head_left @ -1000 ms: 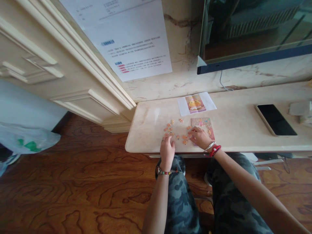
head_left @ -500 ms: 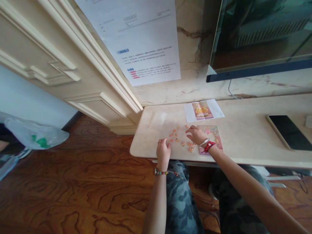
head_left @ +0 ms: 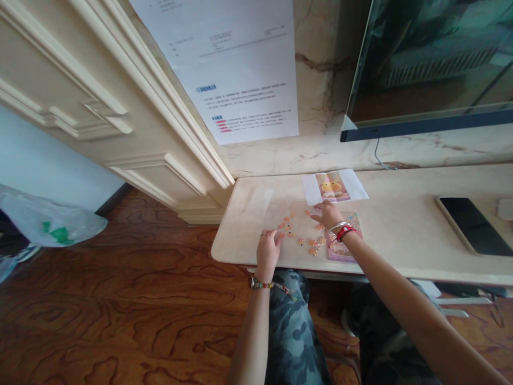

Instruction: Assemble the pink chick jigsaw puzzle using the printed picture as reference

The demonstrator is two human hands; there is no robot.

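Small orange jigsaw pieces (head_left: 287, 226) lie scattered on the pale table, with another cluster of pieces (head_left: 315, 245) nearer its front edge. My left hand (head_left: 268, 250) rests at the left of the pieces, fingers curled together and fingertips beside one piece; whatever they hold is hidden. Over the left edge of the pink puzzle board (head_left: 345, 252), my right hand (head_left: 328, 215) reaches out with thumb and forefinger apart, nothing visible between them. The hand and wrist cover part of the board. Behind lies a paper with a printed picture of yellow figures (head_left: 332, 187).
A phone (head_left: 475, 224) lies on the table (head_left: 401, 214) at the right. A screen (head_left: 428, 69) and a printed sheet (head_left: 252, 80) are on the wall. At the left are a cream panelled surface (head_left: 160, 155) and a plastic bag (head_left: 56, 222).
My right hand has moved slightly to the right and away from me, its forefinger stretched further forward. My left hand stays nearly in place. The view has shifted a little.
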